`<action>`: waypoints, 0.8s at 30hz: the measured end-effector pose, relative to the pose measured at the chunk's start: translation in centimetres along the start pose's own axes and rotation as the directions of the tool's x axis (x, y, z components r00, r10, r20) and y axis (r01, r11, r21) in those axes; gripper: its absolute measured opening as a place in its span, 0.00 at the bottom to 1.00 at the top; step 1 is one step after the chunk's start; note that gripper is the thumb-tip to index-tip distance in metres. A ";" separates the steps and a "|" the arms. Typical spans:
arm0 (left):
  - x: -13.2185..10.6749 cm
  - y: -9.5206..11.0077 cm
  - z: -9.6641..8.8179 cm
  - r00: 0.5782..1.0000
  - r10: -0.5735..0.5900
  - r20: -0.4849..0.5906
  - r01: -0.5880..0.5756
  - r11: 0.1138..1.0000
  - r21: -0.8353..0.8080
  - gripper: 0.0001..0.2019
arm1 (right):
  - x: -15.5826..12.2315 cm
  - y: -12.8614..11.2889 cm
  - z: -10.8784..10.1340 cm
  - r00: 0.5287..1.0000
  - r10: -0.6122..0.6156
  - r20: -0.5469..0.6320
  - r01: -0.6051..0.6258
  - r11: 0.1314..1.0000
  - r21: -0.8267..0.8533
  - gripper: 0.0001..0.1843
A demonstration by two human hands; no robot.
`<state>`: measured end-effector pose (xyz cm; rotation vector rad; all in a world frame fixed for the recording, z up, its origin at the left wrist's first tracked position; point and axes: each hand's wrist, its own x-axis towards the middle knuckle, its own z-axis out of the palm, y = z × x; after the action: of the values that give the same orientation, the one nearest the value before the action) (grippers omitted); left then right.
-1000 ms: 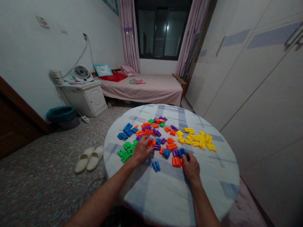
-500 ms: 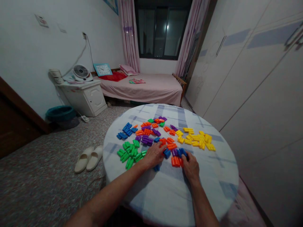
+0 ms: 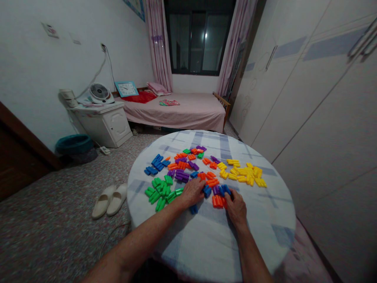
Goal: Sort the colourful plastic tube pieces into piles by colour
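Below frame centre: left hand (image 3: 193, 191) at orange blocks (image 3: 202, 176), right hand (image 3: 236, 208) at blue blocks (image 3: 225, 189), both grips unclear. On desk (image 3: 213, 243): green blocks (image 3: 160, 189), left of centre; yellow blocks (image 3: 247, 172), right.

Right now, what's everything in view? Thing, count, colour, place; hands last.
Blocks: many, green, blue, orange, purple, yellow, across table
Table: one, white and blue cloth, centre
Slippers: two, cream, floor left
Bin: one, teal, floor left
Cabinet: one, white, left
Fan: one, white, on cabinet
Clock: one, blue, bed's left end
Bed: one, pink, below window
Pillow: one or more, pink, on bed
Cloths: two, red and patterned, on bed
Window: one, dark, back wall
Curtains: two, pink, beside window
Wardrobe: one, white, right
Left hand: one, bare, among blocks
Right hand: one, bare, at blue block
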<state>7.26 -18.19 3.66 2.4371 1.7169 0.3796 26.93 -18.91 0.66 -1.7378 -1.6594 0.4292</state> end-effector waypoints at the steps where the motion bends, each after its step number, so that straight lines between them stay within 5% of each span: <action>1: 0.0 0.0 0.0 1.000 -0.001 -0.011 0.001 1.000 -0.019 0.09 | 0.0 0.0 0.0 1.000 -0.004 0.000 0.004 1.000 0.001 0.25; 8: -0.1 0.0 -0.4 0.998 -0.056 0.030 0.060 0.986 -0.153 0.11 | 0.1 0.0 0.0 1.000 -0.004 0.002 0.004 1.000 0.004 0.25; 11: 0.2 -0.4 -1.0 0.997 -0.066 -0.042 0.056 0.978 -0.202 0.16 | 0.1 0.1 0.0 1.000 -0.008 0.006 0.008 1.000 0.006 0.25; 15: 1.5 -1.0 -2.2 0.984 -0.155 -0.089 0.146 0.984 -0.104 0.27 | 0.0 0.2 0.1 1.000 -0.012 0.003 0.012 1.000 0.004 0.26; 24: 4.1 -0.1 -1.7 0.977 -0.203 0.070 0.199 0.978 0.056 0.20 | 0.0 0.0 0.0 1.000 0.005 0.022 -0.005 1.000 0.015 0.25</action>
<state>8.03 -14.37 5.79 2.2489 1.9380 0.2204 26.97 -18.88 0.64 -1.7326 -1.6635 0.4626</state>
